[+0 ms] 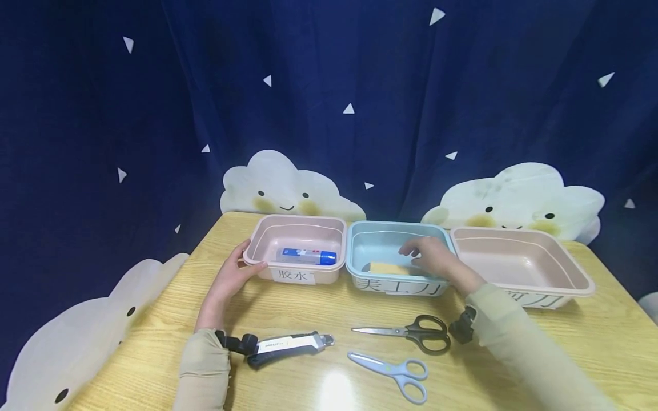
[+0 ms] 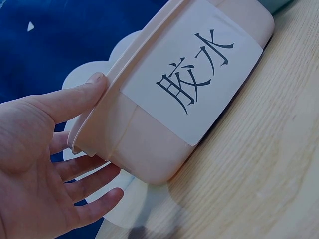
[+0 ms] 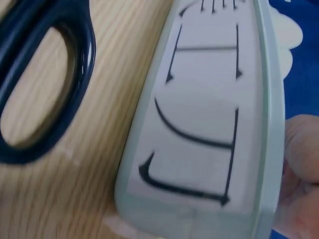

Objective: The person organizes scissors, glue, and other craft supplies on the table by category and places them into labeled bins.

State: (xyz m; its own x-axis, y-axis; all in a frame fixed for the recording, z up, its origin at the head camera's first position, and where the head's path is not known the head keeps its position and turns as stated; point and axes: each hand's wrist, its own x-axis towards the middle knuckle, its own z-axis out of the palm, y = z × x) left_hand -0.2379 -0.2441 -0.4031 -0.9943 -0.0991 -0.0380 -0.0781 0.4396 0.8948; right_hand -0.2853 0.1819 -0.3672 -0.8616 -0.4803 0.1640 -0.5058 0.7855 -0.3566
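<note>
My left hand (image 1: 232, 277) is at the near left corner of a pink bin (image 2: 137, 142). Its straight thumb touches the front rim while the extended fingers lie along the side. Inside that bin is a clear glue tube (image 1: 307, 256) with a blue cap. My right hand (image 1: 434, 257) reaches over the front rim of the blue bin (image 1: 401, 227), fingers loosely bent and nothing visible between them. Below the fingertips lies a yellow object (image 1: 389, 269) with a dark end, partly hidden by the front wall. In the right wrist view, the rim hides part of the hand.
A beige bin (image 1: 514, 234) stands right of the blue one. Before the bins lie a utility knife (image 1: 288, 346), black-handled scissors (image 1: 429, 334) and light-blue scissors (image 1: 390, 371) on the wooden table (image 1: 308, 385). A dark blue curtain (image 1: 319, 68) hangs behind.
</note>
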